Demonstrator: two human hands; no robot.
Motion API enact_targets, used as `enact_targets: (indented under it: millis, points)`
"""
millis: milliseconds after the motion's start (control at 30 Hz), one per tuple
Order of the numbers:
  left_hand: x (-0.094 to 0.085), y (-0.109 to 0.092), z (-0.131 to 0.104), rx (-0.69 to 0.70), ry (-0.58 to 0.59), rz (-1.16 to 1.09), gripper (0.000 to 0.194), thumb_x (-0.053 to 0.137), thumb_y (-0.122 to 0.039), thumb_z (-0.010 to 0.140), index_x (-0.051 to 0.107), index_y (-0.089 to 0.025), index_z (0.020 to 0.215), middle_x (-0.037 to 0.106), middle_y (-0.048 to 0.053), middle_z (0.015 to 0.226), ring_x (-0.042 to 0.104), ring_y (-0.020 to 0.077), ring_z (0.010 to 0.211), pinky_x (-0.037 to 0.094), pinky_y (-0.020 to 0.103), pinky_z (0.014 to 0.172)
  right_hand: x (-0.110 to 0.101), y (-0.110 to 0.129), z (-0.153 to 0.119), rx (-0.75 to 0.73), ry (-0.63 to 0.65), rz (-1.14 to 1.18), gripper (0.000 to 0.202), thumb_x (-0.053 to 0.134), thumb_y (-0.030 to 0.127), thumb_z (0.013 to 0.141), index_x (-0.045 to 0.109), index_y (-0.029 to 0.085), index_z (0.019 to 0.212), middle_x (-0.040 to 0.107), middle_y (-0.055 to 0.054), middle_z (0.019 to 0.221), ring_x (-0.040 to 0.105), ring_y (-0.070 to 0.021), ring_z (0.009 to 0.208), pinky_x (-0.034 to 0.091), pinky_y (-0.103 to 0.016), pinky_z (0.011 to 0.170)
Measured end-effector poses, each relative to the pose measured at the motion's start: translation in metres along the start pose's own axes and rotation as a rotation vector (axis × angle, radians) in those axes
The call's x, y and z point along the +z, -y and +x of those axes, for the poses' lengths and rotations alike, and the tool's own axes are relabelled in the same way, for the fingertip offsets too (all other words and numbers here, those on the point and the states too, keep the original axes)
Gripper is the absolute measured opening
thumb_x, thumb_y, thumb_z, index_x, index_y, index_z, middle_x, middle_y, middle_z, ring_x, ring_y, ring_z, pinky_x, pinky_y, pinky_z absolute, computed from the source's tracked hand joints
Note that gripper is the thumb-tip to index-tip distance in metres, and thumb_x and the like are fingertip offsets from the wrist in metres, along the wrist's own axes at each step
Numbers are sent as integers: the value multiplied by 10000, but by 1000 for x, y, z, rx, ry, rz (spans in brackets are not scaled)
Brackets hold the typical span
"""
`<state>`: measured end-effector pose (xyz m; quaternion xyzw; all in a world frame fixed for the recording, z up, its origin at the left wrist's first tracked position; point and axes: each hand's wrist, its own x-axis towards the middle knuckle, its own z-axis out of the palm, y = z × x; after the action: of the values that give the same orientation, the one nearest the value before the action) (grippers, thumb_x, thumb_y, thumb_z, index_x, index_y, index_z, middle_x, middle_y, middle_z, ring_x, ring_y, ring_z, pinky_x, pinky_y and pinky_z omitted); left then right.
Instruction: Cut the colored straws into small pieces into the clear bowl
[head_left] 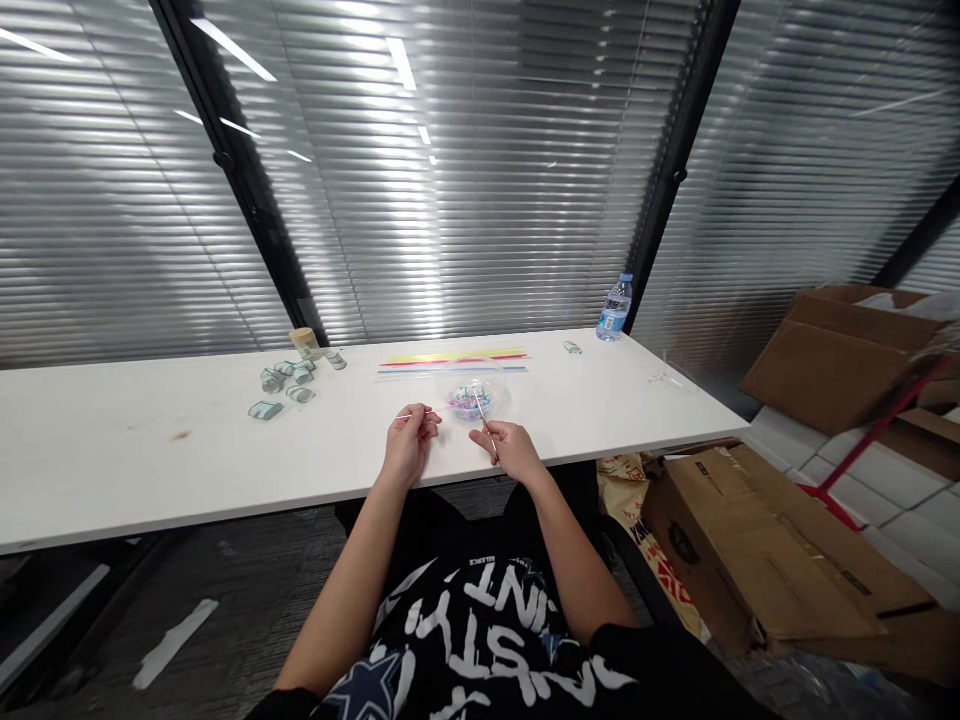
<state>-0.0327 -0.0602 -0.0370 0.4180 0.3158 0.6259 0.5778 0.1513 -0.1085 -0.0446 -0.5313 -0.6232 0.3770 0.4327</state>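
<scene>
My left hand [409,440] is pinched on a thin pale stick or straw [414,414], which points right toward a clear round bowl [491,392]. Small colourful pieces [471,402] lie in the bottom of that bowl. Slim metal scissors [485,428] are in my right hand [512,450], with their blades reaching over the bowl's near side. Whether the blades are apart is too small to tell. Behind the bowl, long thin strips [420,359] in yellow, red and blue lie side by side on the white table [360,450].
Several small clear-and-green items [300,394] lie at the left near a cork-topped jar [304,340]. A similar item [572,347] and a water bottle [615,310] are at the back right. Clear plastic [667,378] rests near the right edge. Cardboard boxes [765,540] crowd the floor.
</scene>
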Motion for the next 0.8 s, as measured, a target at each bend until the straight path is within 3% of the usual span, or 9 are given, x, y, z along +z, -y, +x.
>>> enact_targets:
  millis: [433,800]
  points:
    - [-1,1,1,-12,-5,10,373,768,-434,676,547,-154,784,643,21,705,502,65,529,380,191,533,2,-1,1,27,-21,-14,513,533,665,790,502,174,647,489,16,509,445,-93,500,321,-200,520]
    - [-2,1,2,-20,-25,-15,389,792,-430,646,560,-155,792,658,28,706,500,66,519,387,190,534,2,-1,0,27,-17,120,538,541,681,776,474,163,643,445,31,492,398,-69,474,315,-183,505]
